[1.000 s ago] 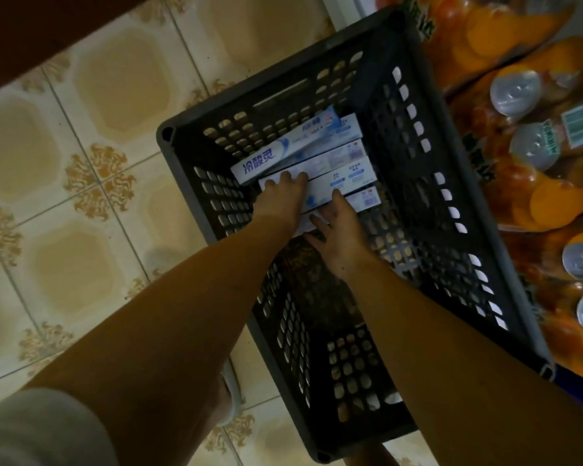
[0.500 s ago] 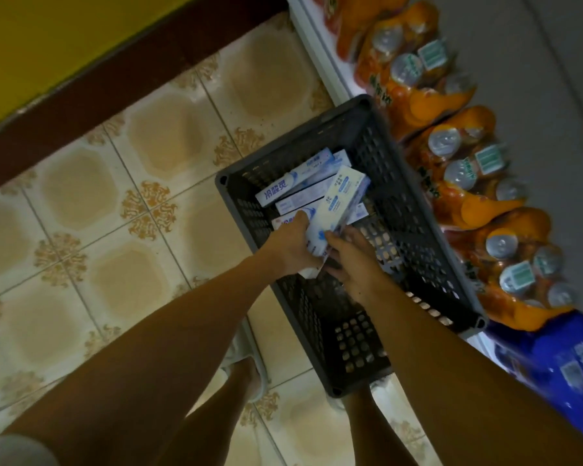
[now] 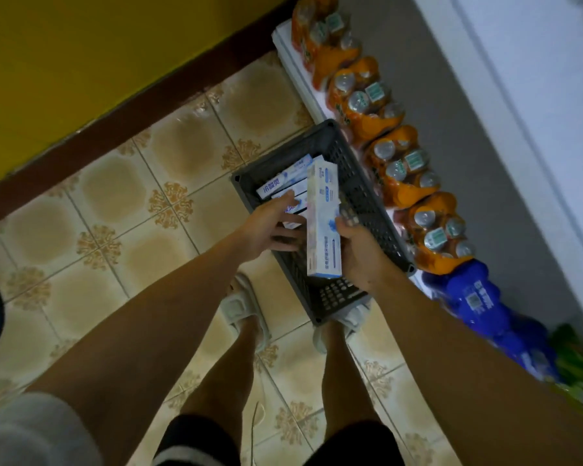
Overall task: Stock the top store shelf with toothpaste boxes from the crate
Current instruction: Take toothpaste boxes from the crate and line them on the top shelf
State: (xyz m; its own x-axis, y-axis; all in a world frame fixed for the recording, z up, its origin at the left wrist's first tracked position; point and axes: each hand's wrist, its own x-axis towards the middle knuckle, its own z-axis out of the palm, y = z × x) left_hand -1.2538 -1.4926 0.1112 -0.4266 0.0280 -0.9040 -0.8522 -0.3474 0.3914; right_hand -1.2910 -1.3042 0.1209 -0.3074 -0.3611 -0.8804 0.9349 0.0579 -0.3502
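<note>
Grey plastic made up the crate, which sat on the tiled floor directly below both hands, with several toothpaste boxes lying in its far end, beyond the fingers. The right hand was clamped round the lower half of one white toothpaste box, fingers curled behind it and thumb at its edge, holding it lengthwise above the crate. The left hand hung just to the left of that box, its fingers loosely spread and reaching toward the boxes in the crate beneath it; whether it touched them I could not tell, and it appeared to grip nothing.

By my reckoning this was the picking step: one box was out and the shelf work had not begun. The top shelf lay out of sight, somewhere above, so the next move would call for lifting the held box well up and away from the crate, perhaps after the left hand gathered another.

To the right of the right hand, packs of orange drink bottles lined a low white shelf, with a blue pack nearer the person.
</note>
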